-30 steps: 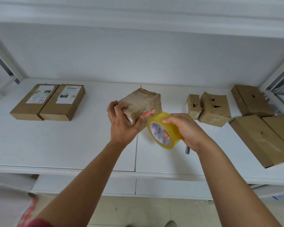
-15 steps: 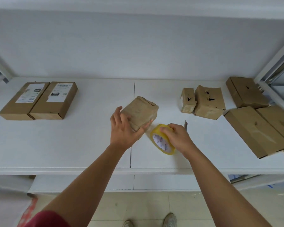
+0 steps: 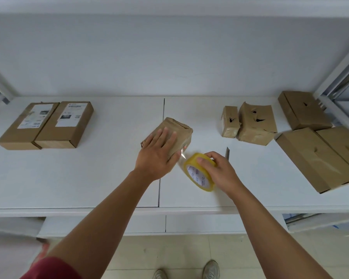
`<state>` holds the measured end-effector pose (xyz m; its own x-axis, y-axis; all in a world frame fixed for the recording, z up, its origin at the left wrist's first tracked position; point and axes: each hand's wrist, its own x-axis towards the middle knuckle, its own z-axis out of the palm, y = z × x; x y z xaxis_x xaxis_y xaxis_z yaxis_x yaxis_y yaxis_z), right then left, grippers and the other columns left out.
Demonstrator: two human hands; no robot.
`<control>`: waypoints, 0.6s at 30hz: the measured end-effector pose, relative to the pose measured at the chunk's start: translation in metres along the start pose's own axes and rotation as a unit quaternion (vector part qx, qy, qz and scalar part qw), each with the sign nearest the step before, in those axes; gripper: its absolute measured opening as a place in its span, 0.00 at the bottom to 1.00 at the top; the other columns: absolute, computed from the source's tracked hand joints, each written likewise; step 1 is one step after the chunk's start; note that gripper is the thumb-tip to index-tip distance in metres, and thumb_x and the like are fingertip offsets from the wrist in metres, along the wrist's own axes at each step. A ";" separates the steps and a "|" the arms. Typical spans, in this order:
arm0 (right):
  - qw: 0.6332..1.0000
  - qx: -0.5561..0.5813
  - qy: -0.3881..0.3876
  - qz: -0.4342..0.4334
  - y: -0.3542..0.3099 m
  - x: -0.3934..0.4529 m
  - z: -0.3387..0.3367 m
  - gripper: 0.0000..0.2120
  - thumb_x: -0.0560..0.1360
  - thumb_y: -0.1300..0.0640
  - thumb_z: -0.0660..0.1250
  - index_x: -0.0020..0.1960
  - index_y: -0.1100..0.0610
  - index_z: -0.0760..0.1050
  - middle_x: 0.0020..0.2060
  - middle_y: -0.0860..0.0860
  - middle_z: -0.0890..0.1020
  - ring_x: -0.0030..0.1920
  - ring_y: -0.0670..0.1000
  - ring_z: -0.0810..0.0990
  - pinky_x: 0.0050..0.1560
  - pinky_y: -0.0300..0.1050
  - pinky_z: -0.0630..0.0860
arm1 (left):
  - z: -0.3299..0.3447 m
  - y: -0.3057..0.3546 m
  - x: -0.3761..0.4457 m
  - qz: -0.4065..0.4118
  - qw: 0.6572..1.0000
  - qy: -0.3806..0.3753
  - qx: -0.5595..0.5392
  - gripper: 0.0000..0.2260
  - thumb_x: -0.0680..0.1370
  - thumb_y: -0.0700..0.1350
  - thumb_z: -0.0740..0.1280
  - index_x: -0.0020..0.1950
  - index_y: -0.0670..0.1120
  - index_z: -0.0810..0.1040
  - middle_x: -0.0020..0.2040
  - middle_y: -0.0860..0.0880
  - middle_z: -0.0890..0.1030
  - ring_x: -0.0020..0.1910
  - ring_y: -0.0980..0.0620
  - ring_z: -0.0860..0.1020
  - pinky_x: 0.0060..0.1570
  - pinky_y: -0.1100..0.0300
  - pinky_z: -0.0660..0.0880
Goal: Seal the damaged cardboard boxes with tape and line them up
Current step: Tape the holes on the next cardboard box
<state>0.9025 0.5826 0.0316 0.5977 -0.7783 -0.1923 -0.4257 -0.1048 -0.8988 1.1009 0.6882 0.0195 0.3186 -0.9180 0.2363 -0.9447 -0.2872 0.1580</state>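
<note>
We stand at a white shelf surface (image 3: 89, 178) that carries everything. Largest on it are the flat boxes at the far right (image 3: 314, 160), stacked edge to edge, one of them hanging a little over the front edge. At the left, two labelled boxes (image 3: 46, 125) already sit side by side, touching, which we judge to be the start of the line. Right of centre, two torn boxes (image 3: 250, 123) with dark holes in their tops wait untouched.

The box in hand (image 3: 176, 130) lies at the middle of the surface, turned at an angle. Our left hand (image 3: 157, 154) lies flat on top of it, fingers straight, pressing it down. Our right hand (image 3: 220, 172) curls round the yellow tape roll (image 3: 198, 172), which stands on edge just beside the box's near corner. A short clear strip of tape (image 3: 182, 153) runs from the roll to that corner.

To do this well, we should keep the left palm firm so the box cannot slide, pull the roll away low and taut, and smooth the strip down as it goes. A small cutter (image 3: 227, 153) lies just behind the right hand, near enough for severing the strip.
</note>
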 end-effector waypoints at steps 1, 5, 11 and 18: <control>1.000 0.003 -0.002 -0.005 0.002 -0.001 -0.001 0.12 0.77 0.41 0.67 0.46 0.50 0.77 0.40 0.44 0.81 0.42 0.46 0.80 0.44 0.43 0.74 | -0.002 0.001 0.001 -0.008 1.000 -0.010 -0.001 0.30 0.82 0.63 0.52 0.80 0.49 0.60 0.80 0.45 0.57 0.80 0.48 0.53 0.77 0.50 0.50; 0.999 0.038 -0.018 -0.003 0.012 -0.010 -0.004 0.19 0.79 0.39 0.62 0.39 0.52 0.74 0.32 0.43 0.75 0.37 0.46 0.74 0.42 0.43 0.70 | -0.011 0.006 0.006 -0.029 0.997 -0.069 -0.008 0.40 0.75 0.67 0.34 0.80 0.50 0.57 0.81 0.45 0.54 0.80 0.50 0.48 0.78 0.51 0.46; 0.994 0.092 0.047 0.037 0.010 0.001 -0.023 0.28 0.74 0.34 0.56 0.45 0.56 0.81 0.39 0.50 0.84 0.43 0.49 0.82 0.48 0.45 0.75 | -0.011 0.015 0.001 -0.003 0.999 0.043 -0.029 0.25 0.82 0.54 0.63 0.75 0.43 0.69 0.75 0.37 0.66 0.76 0.39 0.63 0.74 0.44 0.58; 0.952 -0.257 0.121 0.116 0.041 0.039 -0.038 0.20 0.79 0.40 0.61 0.51 0.59 0.69 0.42 0.52 0.78 0.46 0.58 0.78 0.39 0.48 0.70 | -0.004 0.042 -0.012 0.101 0.974 0.194 -0.054 0.08 0.77 0.36 0.65 0.53 0.38 0.82 0.51 0.42 0.82 0.49 0.40 0.79 0.49 0.49 0.77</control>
<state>0.8827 0.5249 0.0023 0.3004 -0.9304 -0.2100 -0.8399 -0.1537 -0.5205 1.0574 0.6882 0.0276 0.1520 -0.7744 0.6141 -0.9842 -0.0617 0.1658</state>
